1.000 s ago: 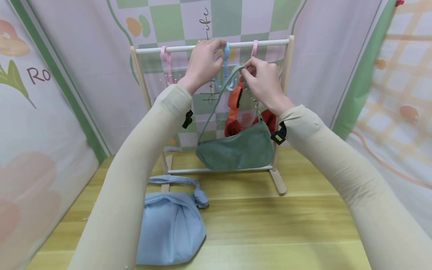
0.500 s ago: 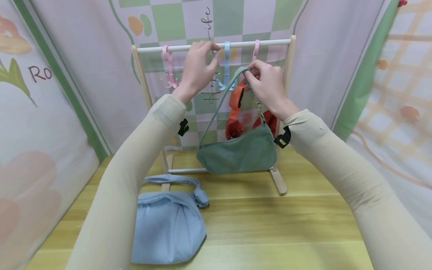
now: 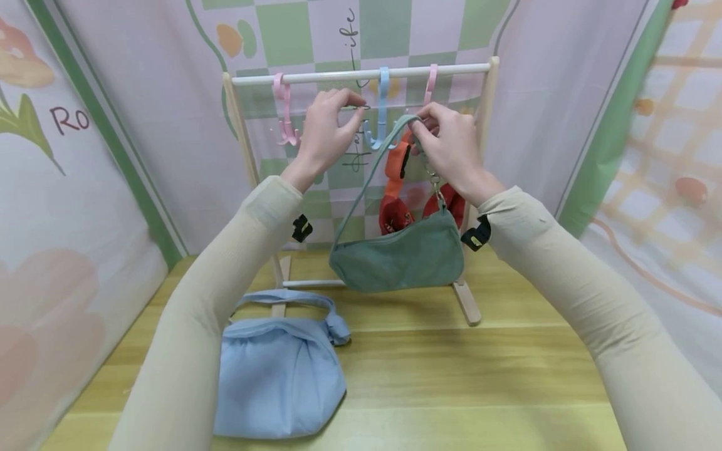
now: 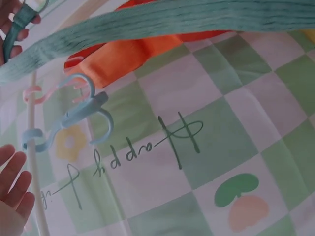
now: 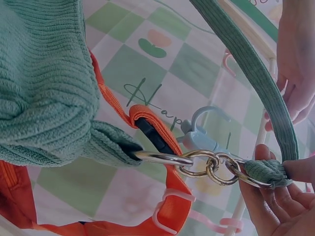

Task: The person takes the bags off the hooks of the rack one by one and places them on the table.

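My right hand [image 3: 448, 141] pinches the strap of a green corduroy shoulder bag [image 3: 400, 257], which hangs in front of the rack. In the right wrist view, gold chain links [image 5: 211, 167] join the strap's end to the bag. My left hand [image 3: 327, 131] holds nothing; its fingers are relaxed, left of the blue hook [image 3: 382, 106]. The blue hook hangs from the rack's white rail [image 3: 333, 76], apart from the green strap [image 5: 251, 73]. Behind my right hand, a red bag [image 3: 395, 215] with an orange strap [image 3: 397, 164] hangs from a pink hook [image 3: 431, 84].
A light blue bag [image 3: 282, 382] lies on the wooden table [image 3: 479, 388] at front left. Another pink hook [image 3: 286, 113] hangs at the rail's left. The rack's wooden feet [image 3: 467, 304] stand on the table, and a printed curtain [image 3: 383, 31] is behind.
My left hand has left the blue hook and moved left and down. The right hand, still pinching the strap, has shifted slightly right and down with the green bag.
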`<action>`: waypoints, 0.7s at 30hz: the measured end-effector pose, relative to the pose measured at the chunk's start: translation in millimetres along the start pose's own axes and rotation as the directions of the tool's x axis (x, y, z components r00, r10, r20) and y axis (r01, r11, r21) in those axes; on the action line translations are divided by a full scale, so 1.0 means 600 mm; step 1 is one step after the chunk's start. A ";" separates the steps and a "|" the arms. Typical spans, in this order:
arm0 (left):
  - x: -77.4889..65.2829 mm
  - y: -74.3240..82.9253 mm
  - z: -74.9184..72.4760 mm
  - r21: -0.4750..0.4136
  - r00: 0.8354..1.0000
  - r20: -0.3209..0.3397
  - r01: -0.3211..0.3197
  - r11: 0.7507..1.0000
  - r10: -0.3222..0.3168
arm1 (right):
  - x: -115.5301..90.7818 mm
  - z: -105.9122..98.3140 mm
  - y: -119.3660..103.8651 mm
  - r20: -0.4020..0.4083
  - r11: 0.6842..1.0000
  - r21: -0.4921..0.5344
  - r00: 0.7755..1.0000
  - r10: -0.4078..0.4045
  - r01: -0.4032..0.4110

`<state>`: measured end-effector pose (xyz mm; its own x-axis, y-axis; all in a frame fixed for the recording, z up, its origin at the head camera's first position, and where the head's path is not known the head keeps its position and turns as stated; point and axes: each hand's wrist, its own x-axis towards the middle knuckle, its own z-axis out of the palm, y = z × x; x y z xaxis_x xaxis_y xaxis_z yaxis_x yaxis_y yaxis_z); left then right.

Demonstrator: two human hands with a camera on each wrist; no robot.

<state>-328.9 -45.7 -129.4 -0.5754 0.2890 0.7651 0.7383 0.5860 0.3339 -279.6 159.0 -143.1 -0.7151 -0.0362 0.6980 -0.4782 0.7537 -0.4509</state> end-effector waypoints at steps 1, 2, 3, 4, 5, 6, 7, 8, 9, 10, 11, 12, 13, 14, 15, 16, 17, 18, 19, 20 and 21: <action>-0.004 -0.001 0.001 -0.006 1.000 0.005 0.000 1.000 0.000 | 0.000 0.000 0.000 0.000 1.000 0.004 1.000 -0.002 0.002; -0.008 -0.002 0.002 -0.015 1.000 0.013 0.003 1.000 -0.003 | -0.001 -0.001 -0.001 -0.001 1.000 0.004 1.000 -0.003 0.003; -0.012 -0.003 0.004 -0.024 1.000 0.020 0.006 1.000 -0.006 | -0.001 -0.001 -0.001 0.000 1.000 0.003 1.000 -0.005 0.005; -0.016 -0.004 0.005 -0.032 1.000 0.027 0.009 0.999 -0.008 | -0.002 -0.001 -0.001 -0.001 1.000 0.002 1.000 -0.005 0.005; -0.019 -0.005 0.006 -0.041 0.999 0.033 0.014 0.999 -0.013 | -0.003 -0.002 -0.001 -0.001 1.000 -0.003 1.000 -0.006 0.006; -0.023 -0.006 0.008 -0.050 0.999 0.041 0.020 0.999 -0.018 | -0.003 -0.002 -0.001 -0.001 1.000 -0.006 1.000 -0.006 0.006; -0.026 -0.007 0.009 -0.058 0.999 0.046 0.023 0.998 -0.020 | -0.004 -0.002 0.000 -0.002 1.000 -0.010 1.000 -0.007 0.007; -0.030 -0.007 0.010 -0.069 0.999 0.050 0.026 0.997 -0.023 | -0.005 -0.002 0.000 -0.002 1.000 -0.012 1.000 -0.007 0.007; -0.033 -0.008 0.011 -0.082 0.998 0.052 0.027 0.996 -0.023 | -0.006 -0.003 0.000 -0.003 1.000 -0.014 1.000 -0.008 0.008; -0.037 -0.008 0.012 -0.092 0.998 0.055 0.030 0.995 -0.025 | -0.007 -0.003 0.001 -0.005 1.000 -0.015 1.000 -0.009 0.009; -0.040 -0.009 0.013 -0.104 0.998 0.059 0.035 0.994 -0.029 | -0.008 -0.004 0.001 -0.006 1.000 -0.012 1.000 -0.010 0.010; -0.043 -0.009 0.015 -0.114 0.998 0.063 0.037 0.993 -0.030 | -0.009 -0.004 0.001 -0.007 1.000 -0.007 1.000 -0.011 0.011; -0.047 -0.009 0.016 -0.127 0.997 0.068 0.038 0.991 -0.030 | -0.009 -0.005 0.002 -0.008 1.000 -0.003 1.000 -0.012 0.012; -0.050 -0.009 0.018 -0.139 0.997 0.073 0.038 0.990 -0.028 | -0.010 -0.005 0.002 -0.008 1.000 0.002 1.000 -0.013 0.013; -0.054 -0.009 0.020 -0.148 0.996 0.082 0.040 0.988 -0.028 | -0.010 -0.006 0.002 -0.009 1.000 0.005 1.000 -0.013 0.014; -0.058 -0.008 0.022 -0.156 0.995 0.095 0.046 0.987 -0.031 | -0.011 -0.006 0.002 -0.008 1.000 0.011 1.000 -0.013 0.013; -0.062 -0.007 0.024 -0.164 0.994 0.109 0.050 0.985 -0.033 | -0.011 -0.006 0.002 -0.006 1.000 0.016 1.000 -0.012 0.012; -0.066 -0.006 0.026 -0.173 0.992 0.121 0.054 0.983 -0.033 | -0.012 -0.007 0.002 -0.006 1.000 0.018 1.000 -0.011 0.012; -0.069 -0.004 0.029 -0.183 0.989 0.140 0.064 0.981 -0.038 | -0.012 -0.007 0.002 -0.003 1.000 0.023 1.000 -0.008 0.008; -0.073 -0.003 0.031 -0.189 0.987 0.155 0.071 0.979 -0.042 | -0.012 -0.008 0.002 -0.001 1.000 0.026 1.000 -0.006 0.006; -0.076 -0.002 0.033 -0.193 0.984 0.170 0.080 0.978 -0.047 | -0.013 -0.009 0.002 -0.001 1.000 0.029 1.000 -0.004 0.004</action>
<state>-310.6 -44.7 -175.8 -0.6610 0.3855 0.6438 0.7438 0.4504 0.4939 -272.0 163.5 -146.2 -0.7127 -0.0386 0.7004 -0.4956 0.7343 -0.4639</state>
